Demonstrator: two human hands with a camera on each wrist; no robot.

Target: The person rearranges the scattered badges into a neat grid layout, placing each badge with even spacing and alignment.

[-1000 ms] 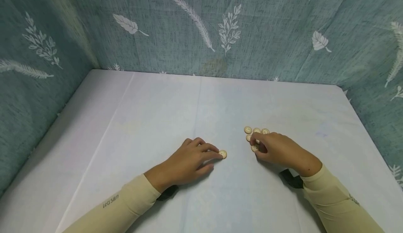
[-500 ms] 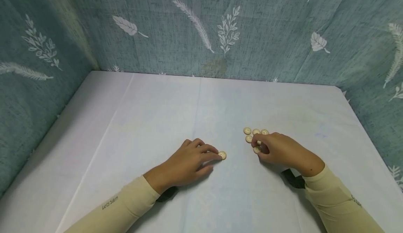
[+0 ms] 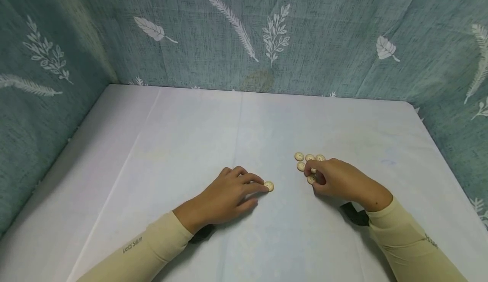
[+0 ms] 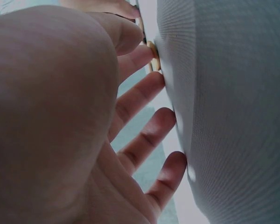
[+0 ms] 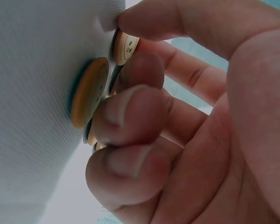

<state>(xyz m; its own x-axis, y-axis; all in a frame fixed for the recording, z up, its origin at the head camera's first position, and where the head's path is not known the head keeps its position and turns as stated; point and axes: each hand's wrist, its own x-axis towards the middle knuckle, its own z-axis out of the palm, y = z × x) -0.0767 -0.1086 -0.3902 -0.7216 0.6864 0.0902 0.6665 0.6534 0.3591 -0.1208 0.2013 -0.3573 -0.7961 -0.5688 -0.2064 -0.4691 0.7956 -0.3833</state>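
My left hand (image 3: 228, 193) lies over the white cloth, fingers spread and relaxed, its index fingertip touching a lone round wooden button (image 3: 269, 186). In the left wrist view that button (image 4: 154, 56) shows edge-on by the fingertips. To the right, my right hand (image 3: 339, 183) holds another wooden button (image 3: 311, 179) between thumb and index finger, low at the cloth. The right wrist view shows this button (image 5: 127, 47) beside the thumb tip, with the remaining fingers curled. Just beyond are several similar buttons, including a corner button (image 3: 299, 156); the hand partly covers some.
A white cloth (image 3: 183, 138) with fold lines covers the table. Green fabric (image 3: 190, 32) with white leaf prints hangs behind and at both sides. A dark strap (image 3: 354, 214) sits under the right wrist.
The button in my right hand has slid slightly to the right, toward the near end of the button group, and the hand moved with it. My left hand stays put.
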